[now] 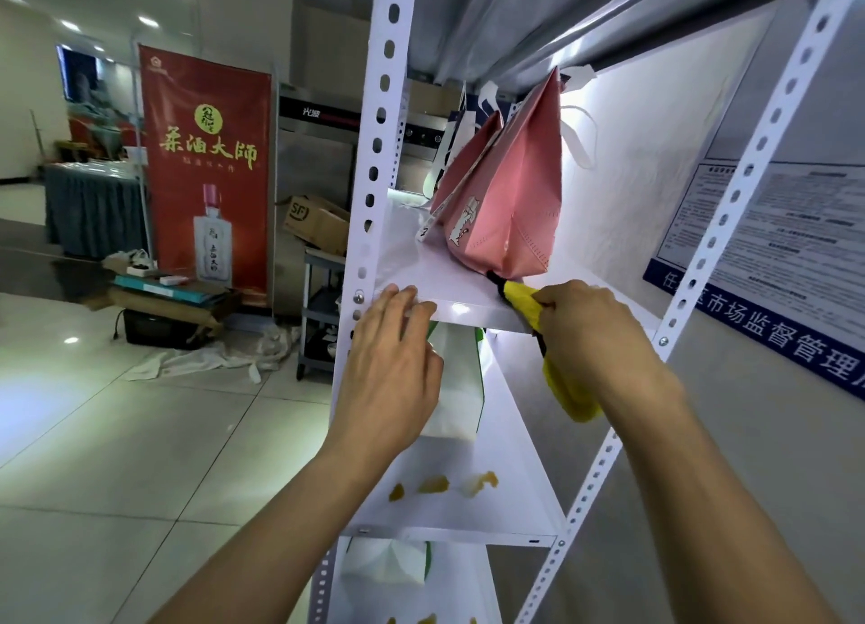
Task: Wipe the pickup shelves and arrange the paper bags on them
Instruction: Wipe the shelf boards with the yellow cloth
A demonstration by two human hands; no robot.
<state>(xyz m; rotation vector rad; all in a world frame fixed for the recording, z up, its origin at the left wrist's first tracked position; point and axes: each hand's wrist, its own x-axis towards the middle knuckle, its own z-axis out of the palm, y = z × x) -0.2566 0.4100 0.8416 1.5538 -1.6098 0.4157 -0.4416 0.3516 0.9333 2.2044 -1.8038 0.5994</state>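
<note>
White perforated-steel shelving stands against a pale wall, with a tiled floor and a red standing banner to the left behind it. On the upper white shelf board sit 2 pink glossy paper bags, both tilted so that their tops lean toward the back right; the nearer one rests close to the front edge. The right hand grips a yellow cleaning cloth with a black edge, fingers curled round it; the cloth's forward tip touches, or lies just under, the near bottom corner of the front pink bag, while its tail hangs below the shelf edge. The left hand rests with straight, relaxed fingers on the front lip of the same board, holding nothing. The cloth's long axis runs from the hand up and to the left, straight at the bag, so the bag lies directly ahead of the wiping hand and blocks that stretch of board. Bare board lies to the left, nearer the left hand. In my judgement the bag must be shifted or lifted before wiping continues. Lower white shelf board carries 3 orange-yellow smears, not yet wiped, and a white paper bag with green trim.
</note>
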